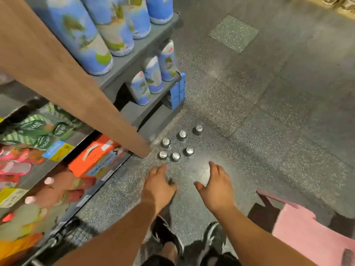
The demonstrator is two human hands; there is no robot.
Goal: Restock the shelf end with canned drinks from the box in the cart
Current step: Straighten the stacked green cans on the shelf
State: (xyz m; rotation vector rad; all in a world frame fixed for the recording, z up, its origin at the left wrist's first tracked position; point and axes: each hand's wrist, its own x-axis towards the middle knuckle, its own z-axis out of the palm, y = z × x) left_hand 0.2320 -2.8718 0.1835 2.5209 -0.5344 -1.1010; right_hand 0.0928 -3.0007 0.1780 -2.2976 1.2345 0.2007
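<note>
The left hand (pixel 159 184) reaches down with loose, empty fingers; just ahead, six small silver-topped dark cans (pixel 176 156) stand on the speckled grey floor (pixel 269 121). The right hand (pixel 216 186) hangs empty too. A hasty grab could topple neighbouring cans.

Six upright cans (pixel 178 144) on floor
</note>
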